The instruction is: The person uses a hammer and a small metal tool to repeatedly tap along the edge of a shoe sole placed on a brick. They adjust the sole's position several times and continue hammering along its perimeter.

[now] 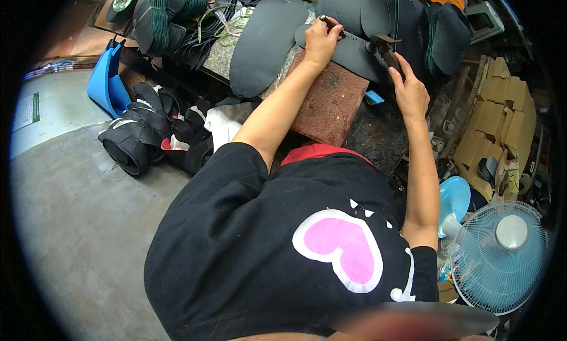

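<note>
My left hand [322, 42] is closed around a short metal punch [322, 19], whose top sticks up above the fingers. It is held over a black shoe sole [358, 56] with a row of small holes near the hand. The sole lies partly on a reddish-brown block [331, 101]. In my right hand [409, 94] is a hammer [391, 59], its handle in the fingers and its metal head raised just right of the sole. A larger black sole piece [260, 51] lies left of my left hand.
Bundles of black soles [152, 25] tied with green cord stand at the back left, others [447, 39] at the back right. Black straps [142, 122] are heaped at the left beside a blue holder [108, 84]. An electric fan [499, 258] and cardboard [499, 113] are on the right.
</note>
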